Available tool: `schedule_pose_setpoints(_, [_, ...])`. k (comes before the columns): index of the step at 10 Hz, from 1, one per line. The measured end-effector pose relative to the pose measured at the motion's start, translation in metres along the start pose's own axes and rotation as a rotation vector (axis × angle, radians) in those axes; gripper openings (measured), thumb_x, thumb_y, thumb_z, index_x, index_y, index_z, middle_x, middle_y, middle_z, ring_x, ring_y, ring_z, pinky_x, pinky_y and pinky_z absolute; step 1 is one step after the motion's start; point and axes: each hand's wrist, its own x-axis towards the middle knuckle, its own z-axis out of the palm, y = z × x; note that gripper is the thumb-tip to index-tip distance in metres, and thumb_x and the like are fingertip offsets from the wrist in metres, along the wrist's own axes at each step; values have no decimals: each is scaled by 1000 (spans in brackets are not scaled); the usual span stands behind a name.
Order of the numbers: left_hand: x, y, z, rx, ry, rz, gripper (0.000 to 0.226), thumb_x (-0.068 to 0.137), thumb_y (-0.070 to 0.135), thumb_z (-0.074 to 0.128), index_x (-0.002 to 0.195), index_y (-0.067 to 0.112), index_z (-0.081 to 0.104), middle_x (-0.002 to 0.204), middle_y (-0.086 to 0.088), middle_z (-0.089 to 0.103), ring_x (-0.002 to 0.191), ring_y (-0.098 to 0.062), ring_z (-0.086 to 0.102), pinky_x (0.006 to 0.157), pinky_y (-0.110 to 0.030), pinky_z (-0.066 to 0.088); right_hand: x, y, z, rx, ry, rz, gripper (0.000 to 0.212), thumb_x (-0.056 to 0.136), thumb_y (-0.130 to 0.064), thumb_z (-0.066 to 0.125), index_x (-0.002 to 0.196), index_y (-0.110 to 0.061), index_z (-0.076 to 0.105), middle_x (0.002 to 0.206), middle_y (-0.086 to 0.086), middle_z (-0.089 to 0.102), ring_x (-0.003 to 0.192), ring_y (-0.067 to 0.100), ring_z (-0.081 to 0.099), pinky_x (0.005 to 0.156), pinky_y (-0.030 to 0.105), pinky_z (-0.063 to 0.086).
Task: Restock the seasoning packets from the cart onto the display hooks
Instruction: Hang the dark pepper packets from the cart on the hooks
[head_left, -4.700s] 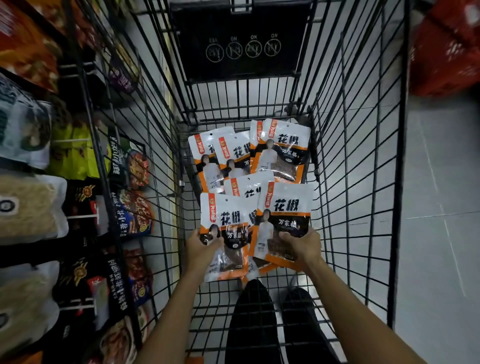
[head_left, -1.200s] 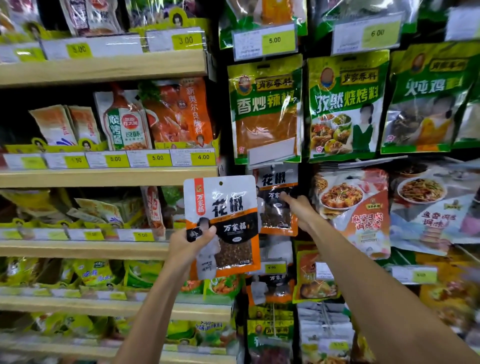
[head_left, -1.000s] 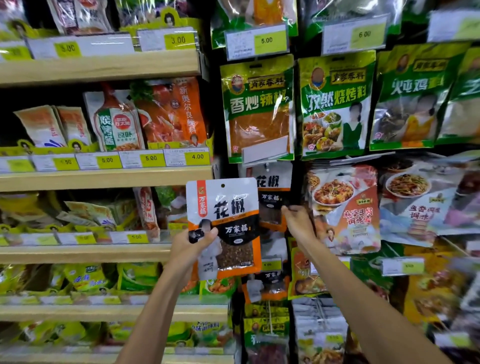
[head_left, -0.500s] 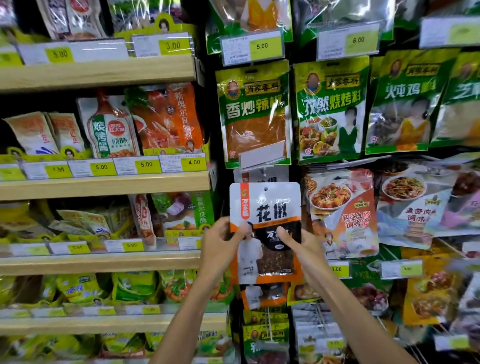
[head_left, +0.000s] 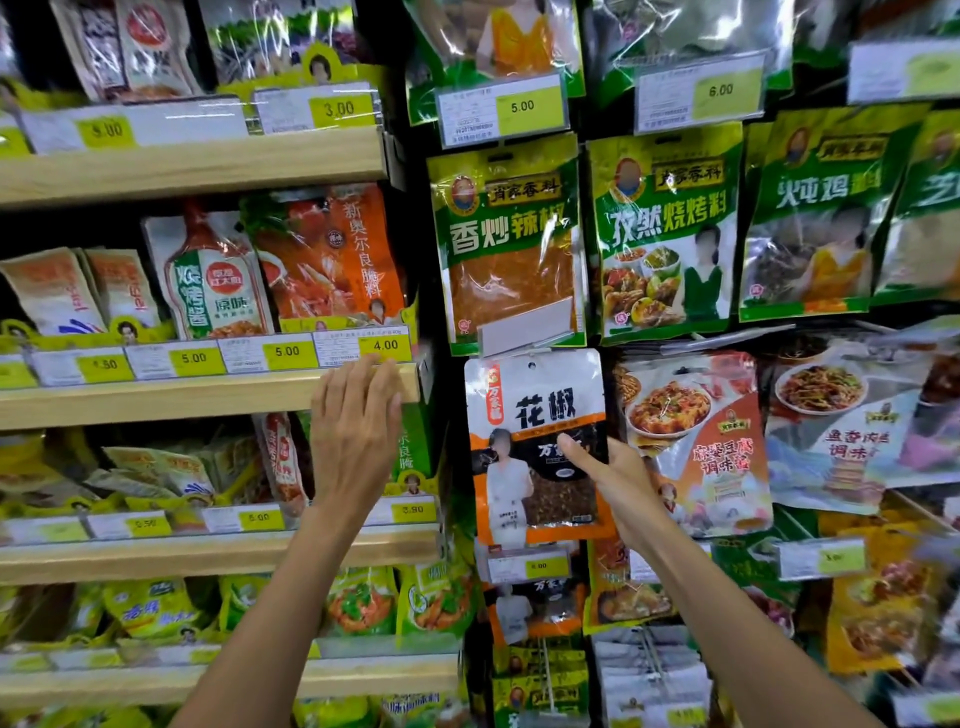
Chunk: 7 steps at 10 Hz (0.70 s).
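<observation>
A white, orange and black seasoning packet (head_left: 524, 415) hangs upright in the hook column, under the green chilli packet (head_left: 506, 244); the hook itself is hidden behind its top. My right hand (head_left: 613, 483) grips the packet's right edge, thumb across the black band on its front. My left hand (head_left: 356, 431) is raised to the packet's left, apart from it, palm toward the shelf, fingers straight and holding nothing. The cart is out of view.
Wooden shelves (head_left: 197, 166) with yellow price tags and stacked sauce pouches fill the left. Hanging packets crowd the right: a green cumin packet (head_left: 670, 234), a tofu seasoning packet (head_left: 696, 441). A price tag (head_left: 530, 566) and another like packet (head_left: 535, 608) hang below.
Half a second ago both hands held the packet in front of the hook column. Now the packet sits higher under the chilli packet, and my left hand has let go and moved left.
</observation>
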Motion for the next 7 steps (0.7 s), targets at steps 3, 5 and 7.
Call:
schedule_pose_setpoints(3, [1, -3, 3, -26, 31, 13, 28, 97, 16, 49, 118, 1, 59, 118, -19, 60, 112, -30, 47, 101, -44, 36, 2, 4, -2, -54, 25, 2, 38, 82, -42, 69, 100, -8, 69, 101, 6, 72, 100, 14, 65, 93, 36, 48])
schedule_pose_setpoints(5, [2, -4, 2, -37, 36, 14, 28, 98, 18, 46, 117, 2, 59, 118, -18, 60, 112, -29, 46, 100, -43, 36, 12, 5, 6, -40, 73, 36, 43, 85, -35, 69, 104, 3, 66, 104, 15, 69, 95, 16, 64, 79, 24, 48])
schedule_pose_setpoints(7, [2, -4, 1, -38, 28, 14, 28, 98, 18, 46, 118, 3, 59, 118, -17, 60, 113, -29, 46, 101, -43, 36, 44, 1, 17, -82, 132, 67, 40, 86, -30, 69, 107, 4, 64, 109, 21, 67, 105, 31, 61, 98, 51, 45])
